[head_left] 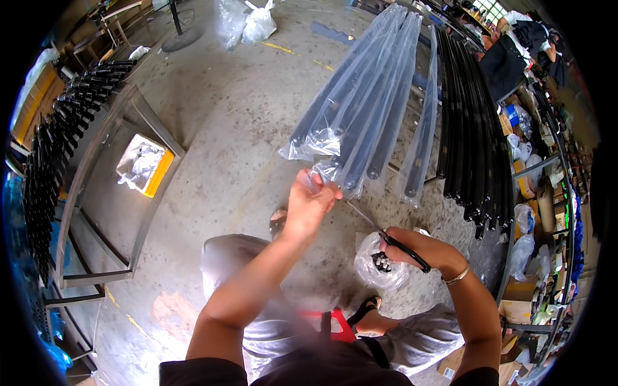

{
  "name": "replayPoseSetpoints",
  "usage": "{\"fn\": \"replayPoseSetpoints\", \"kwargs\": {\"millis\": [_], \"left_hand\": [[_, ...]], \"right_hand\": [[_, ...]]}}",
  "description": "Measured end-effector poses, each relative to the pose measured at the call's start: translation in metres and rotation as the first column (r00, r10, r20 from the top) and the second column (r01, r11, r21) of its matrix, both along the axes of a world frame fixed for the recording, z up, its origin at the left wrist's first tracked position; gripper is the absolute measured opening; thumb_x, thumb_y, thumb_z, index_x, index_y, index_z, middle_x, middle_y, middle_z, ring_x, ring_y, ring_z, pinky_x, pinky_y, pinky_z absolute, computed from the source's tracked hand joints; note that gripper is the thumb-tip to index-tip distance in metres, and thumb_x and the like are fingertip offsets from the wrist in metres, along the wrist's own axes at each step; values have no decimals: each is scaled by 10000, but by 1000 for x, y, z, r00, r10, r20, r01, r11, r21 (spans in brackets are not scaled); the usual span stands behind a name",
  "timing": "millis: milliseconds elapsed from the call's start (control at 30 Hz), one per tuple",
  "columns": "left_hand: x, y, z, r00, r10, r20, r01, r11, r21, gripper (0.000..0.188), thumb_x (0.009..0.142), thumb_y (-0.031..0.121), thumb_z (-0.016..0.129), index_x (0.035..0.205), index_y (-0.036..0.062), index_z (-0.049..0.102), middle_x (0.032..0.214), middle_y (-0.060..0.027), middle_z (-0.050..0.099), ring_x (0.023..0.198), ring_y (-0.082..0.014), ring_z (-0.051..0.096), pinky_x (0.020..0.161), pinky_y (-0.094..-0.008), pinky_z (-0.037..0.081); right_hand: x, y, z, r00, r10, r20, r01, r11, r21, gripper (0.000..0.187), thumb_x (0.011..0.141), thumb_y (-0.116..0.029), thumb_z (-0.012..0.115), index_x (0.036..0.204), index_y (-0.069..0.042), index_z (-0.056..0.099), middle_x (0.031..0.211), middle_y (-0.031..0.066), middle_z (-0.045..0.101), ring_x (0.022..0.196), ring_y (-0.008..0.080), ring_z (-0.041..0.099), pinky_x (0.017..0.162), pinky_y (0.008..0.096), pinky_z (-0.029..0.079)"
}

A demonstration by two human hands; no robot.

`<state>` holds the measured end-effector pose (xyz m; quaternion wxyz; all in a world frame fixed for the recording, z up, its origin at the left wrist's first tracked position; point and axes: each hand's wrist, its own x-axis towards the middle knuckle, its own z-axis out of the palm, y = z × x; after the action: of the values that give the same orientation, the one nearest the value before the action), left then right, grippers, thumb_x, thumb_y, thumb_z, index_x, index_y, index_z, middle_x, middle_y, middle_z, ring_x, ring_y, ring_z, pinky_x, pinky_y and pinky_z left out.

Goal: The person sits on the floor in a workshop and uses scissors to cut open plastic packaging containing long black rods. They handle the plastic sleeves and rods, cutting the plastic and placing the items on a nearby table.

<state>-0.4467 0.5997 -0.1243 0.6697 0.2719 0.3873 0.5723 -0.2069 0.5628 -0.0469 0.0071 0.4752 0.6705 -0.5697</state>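
Observation:
My left hand [305, 206] is closed, pinching the gathered near end of a clear plastic sleeve [327, 169]. Several such sleeves [360, 109] lie side by side ahead of me, each with a long dark tube inside. My right hand [421, 247] grips black-handled scissors [365, 217], whose blades point up and left toward the pinched plastic. The blade tips end close to my left fingers; whether they touch the sleeve, I cannot tell. Below my right hand sits a clear plastic bag [370, 273] holding small black and white pieces.
Bare black tubes [473, 141] lie in a row to the right, beside a cluttered shelf [537, 251]. At left, a metal frame rack [145, 222] stands near many black tubes [48, 174] and a yellow-and-white box [156, 172]. White plastic bags [257, 24] lie on the concrete floor. Another person [537, 38] is far right.

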Motion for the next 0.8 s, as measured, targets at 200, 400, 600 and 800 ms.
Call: {"fn": "replayPoseSetpoints", "kwargs": {"millis": [200, 400, 600, 800], "left_hand": [[5, -11, 4, 995, -26, 92, 35, 995, -91, 138, 886, 38, 580, 972, 88, 483, 818, -75, 636, 657, -107, 530, 586, -248, 412], [5, -17, 3, 993, 19, 118, -5, 993, -116, 32, 889, 67, 586, 889, 77, 555, 730, -27, 590, 618, -95, 503, 541, -239, 375], [4, -19, 3, 977, 53, 205, -23, 989, -143, 93, 896, 92, 563, 807, 79, 540, 628, -6, 484, 563, -96, 438, 494, -253, 322], [5, -19, 5, 981, 30, 190, 0, 988, -157, 98, 896, 104, 560, 802, 88, 534, 632, 11, 455, 552, -84, 384, 492, -247, 291]], "right_hand": [[-18, 11, -15, 999, -30, 40, 27, 998, 59, 549, 896, -581, 543, 783, -46, 493, 630, -9, 419, 599, 105, 420, 545, 276, 356], [-29, 28, -16, 999, 3, 38, -8, 991, 135, 599, 888, -622, 518, 742, -43, 472, 623, 10, 410, 593, 128, 424, 545, 299, 349], [-25, 43, -12, 989, 121, 86, -136, 968, 211, 500, 905, -512, 571, 818, -23, 517, 688, 33, 473, 656, 139, 454, 594, 314, 390], [7, 17, 8, 971, 240, -12, -240, 970, -41, 242, 925, -257, 614, 944, -22, 555, 771, 41, 550, 720, 112, 485, 652, 285, 424]]}}
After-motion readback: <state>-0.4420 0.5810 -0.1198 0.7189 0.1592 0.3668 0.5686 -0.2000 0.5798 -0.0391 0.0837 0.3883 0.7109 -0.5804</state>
